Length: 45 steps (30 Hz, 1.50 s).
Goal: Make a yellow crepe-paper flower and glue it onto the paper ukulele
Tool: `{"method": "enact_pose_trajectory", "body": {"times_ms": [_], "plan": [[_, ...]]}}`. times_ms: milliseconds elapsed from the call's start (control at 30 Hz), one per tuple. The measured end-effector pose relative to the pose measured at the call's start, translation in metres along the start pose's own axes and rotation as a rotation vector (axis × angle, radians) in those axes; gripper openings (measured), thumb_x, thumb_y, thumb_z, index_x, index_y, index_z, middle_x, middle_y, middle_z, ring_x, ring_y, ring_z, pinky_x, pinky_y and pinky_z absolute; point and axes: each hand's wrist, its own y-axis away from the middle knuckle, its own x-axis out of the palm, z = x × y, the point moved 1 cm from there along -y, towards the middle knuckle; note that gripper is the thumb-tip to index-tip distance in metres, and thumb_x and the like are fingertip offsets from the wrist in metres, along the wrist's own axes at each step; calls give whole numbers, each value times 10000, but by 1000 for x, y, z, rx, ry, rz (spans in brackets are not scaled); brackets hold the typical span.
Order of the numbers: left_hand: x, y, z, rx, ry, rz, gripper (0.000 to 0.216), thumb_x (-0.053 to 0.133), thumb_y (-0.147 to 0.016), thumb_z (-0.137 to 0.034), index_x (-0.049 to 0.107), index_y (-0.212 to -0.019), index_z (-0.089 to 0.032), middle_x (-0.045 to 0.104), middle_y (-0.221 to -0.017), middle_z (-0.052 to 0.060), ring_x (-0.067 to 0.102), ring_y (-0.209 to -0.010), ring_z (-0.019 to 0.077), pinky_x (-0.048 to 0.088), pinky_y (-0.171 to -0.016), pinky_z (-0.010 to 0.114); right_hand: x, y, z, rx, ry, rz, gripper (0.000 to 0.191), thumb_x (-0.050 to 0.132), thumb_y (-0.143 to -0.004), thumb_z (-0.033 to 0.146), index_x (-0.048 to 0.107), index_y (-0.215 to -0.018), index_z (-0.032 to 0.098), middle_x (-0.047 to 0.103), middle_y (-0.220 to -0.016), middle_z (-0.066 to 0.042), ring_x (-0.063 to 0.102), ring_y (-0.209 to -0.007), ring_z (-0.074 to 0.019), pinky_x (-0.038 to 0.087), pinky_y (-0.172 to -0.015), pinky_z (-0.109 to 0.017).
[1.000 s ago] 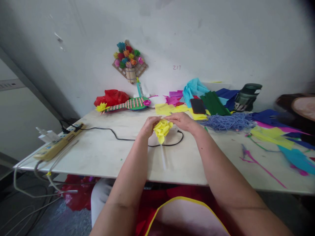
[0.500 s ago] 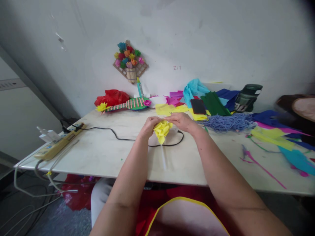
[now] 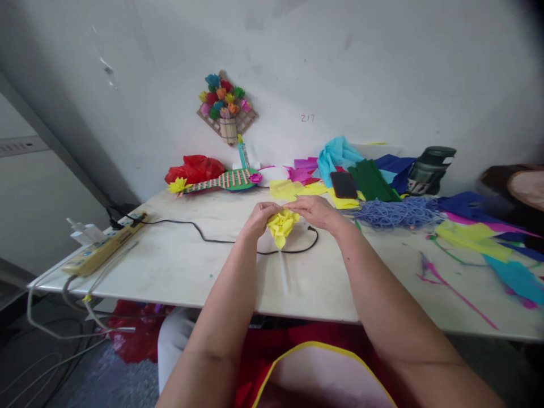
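A yellow paper flower is held above the middle of the table, and a thin whitish stick extends from it towards me. On its left far side, my left hand is closed with the fingers gripping the petals. My right hand reaches the flower from the right, its fingers pressed together at the far edge of the petals. Both sets of fingertips meet there and are partly hidden, so fine detail is lost. A black cable runs on the table beneath the flower.
A power strip sits at the left table edge. Along the back lie a paper-decorated guitar shape, coloured paper, a phone and a dark bottle. Blue-violet string and paper strips cover the right.
Both hands and the yellow flower keep nearly the same place. The whole view has shifted very slightly.
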Motion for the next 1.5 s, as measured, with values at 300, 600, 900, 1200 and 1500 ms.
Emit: {"method": "enact_pose_trajectory", "body": {"times_ms": [300, 600, 900, 1200, 1500], "plan": [[1, 0, -2, 34, -76, 15, 228, 648, -614, -341, 582, -584, -125, 471, -474, -33, 399, -435, 65, 261, -456, 225, 2, 0, 0, 39, -76, -55, 271, 483, -873, 308, 726, -978, 250, 709, -943, -42, 625, -858, -170, 437, -729, -257], [-1, -3, 3, 96, -116, 61, 198, 635, -632, -309, 634, -650, -112, 535, -511, -18, 441, -461, 70, 298, -472, 216, -2, -1, 7, 91, -55, -28, 272, 482, -863, 308, 722, -861, 180, 693, -855, -56, 596, -782, -163, 380, -644, -244], [0, -2, 0, 84, -138, 54, 222, 645, -606, -317, 652, -670, -105, 593, -557, 10, 494, -496, 95, 338, -488, 225, -2, -1, 7, 50, -51, -39, 213, 514, -850, 263, 713, -838, 187, 686, -827, -46, 576, -755, -148, 358, -638, -235], [0, -2, 2, 52, -124, 81, 198, 629, -614, -310, 628, -660, -118, 580, -542, -1, 483, -466, 89, 321, -475, 224, -3, -3, 11, 8, 27, -25, 206, 524, -846, 219, 722, -838, 161, 694, -833, -66, 591, -773, -155, 371, -664, -238], [-3, -5, 7, 78, -122, 72, 180, 589, -658, -298, 600, -622, -122, 490, -498, -22, 429, -473, 79, 274, -483, 226, -6, -2, 17, 44, 71, -18, 211, 525, -832, 208, 735, -847, 197, 719, -876, -39, 616, -832, -163, 381, -667, -245]]}}
